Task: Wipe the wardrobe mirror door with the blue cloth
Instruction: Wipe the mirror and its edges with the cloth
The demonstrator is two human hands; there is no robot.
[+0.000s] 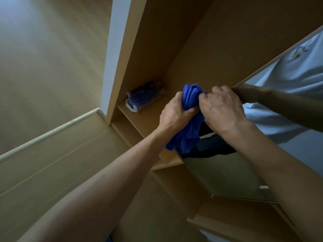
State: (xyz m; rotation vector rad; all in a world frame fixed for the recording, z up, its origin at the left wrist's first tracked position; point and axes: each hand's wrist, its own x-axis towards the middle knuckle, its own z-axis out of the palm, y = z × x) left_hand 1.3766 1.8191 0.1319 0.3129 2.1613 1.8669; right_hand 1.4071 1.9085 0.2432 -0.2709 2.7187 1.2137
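Your left forearm point(108, 180) rises from 7 o'clock and your right forearm point(279, 163) from 4 o'clock, meeting just right of centre. Your left grip point(176, 114) is curled tight round the bunched blue cloth point(191, 95). Your right grip point(225, 109), at its 3 o'clock, pinches the same bunch with bent fingers. The cloth's loose end hangs toward 6 o'clock at the edge of the mirror door point(227, 172); you cannot tell whether they touch. At the cloth's 9 o'clock, a wrapped blue package point(142, 96) lies on a wardrobe shelf point(148, 119).
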